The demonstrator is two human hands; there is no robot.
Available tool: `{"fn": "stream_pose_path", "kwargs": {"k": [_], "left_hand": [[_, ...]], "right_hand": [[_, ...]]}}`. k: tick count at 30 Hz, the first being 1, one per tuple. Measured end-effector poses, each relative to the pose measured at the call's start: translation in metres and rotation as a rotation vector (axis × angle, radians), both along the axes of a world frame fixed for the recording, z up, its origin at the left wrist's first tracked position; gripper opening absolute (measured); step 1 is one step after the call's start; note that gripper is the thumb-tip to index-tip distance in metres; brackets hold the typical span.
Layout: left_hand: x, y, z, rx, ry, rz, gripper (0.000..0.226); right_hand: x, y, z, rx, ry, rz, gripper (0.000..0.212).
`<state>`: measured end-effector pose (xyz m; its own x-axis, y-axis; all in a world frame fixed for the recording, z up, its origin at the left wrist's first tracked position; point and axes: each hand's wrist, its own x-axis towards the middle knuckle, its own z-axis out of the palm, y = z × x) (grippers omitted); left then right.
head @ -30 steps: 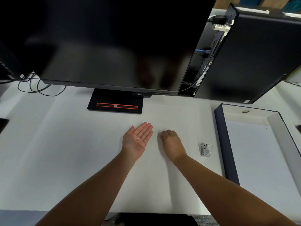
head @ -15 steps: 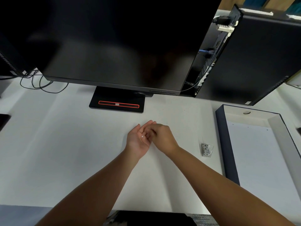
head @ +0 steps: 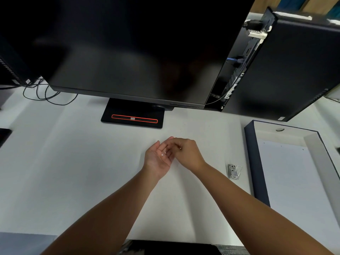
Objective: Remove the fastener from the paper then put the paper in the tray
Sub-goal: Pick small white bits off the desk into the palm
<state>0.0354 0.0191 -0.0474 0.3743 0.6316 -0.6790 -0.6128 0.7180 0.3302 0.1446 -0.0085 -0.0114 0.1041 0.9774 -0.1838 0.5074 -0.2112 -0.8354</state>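
Note:
My left hand [head: 158, 159] lies palm up and slightly cupped over the white desk, with two tiny white fastener bits [head: 163, 154] resting on it. My right hand [head: 185, 153] reaches over the left fingers with its fingertips bunched together at the palm; whether they pinch anything is hidden. A dark blue tray [head: 254, 162] with a white inside stands at the right, and a white sheet of paper [head: 290, 181] lies flat in it. A small clear box [head: 234, 172] with metal pieces stands just left of the tray.
A big dark monitor [head: 128, 52] hangs over the back of the desk on a black base [head: 132, 118]. A black computer tower [head: 294, 67] stands at the back right. Cables [head: 46, 96] lie at the back left. A dark object [head: 174, 249] sits at the near edge.
My right hand left the desk surface and moved left onto the open left palm. One white bit lay on the palm before; two lie there now. The left hand has cupped slightly.

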Motion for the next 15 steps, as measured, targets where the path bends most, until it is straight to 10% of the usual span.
{"fn": "stream_pose_path", "kwargs": {"k": [8, 15], "left_hand": [[0.000, 0.001, 0.003, 0.004, -0.007, 0.008, 0.044], [-0.009, 0.008, 0.002, -0.008, -0.020, 0.064, 0.046]], "right_hand": [[0.016, 0.004, -0.002, 0.003, 0.103, -0.027, 0.016], [0.062, 0.031, -0.025, 0.017, -0.238, -0.143, 0.033]]}}
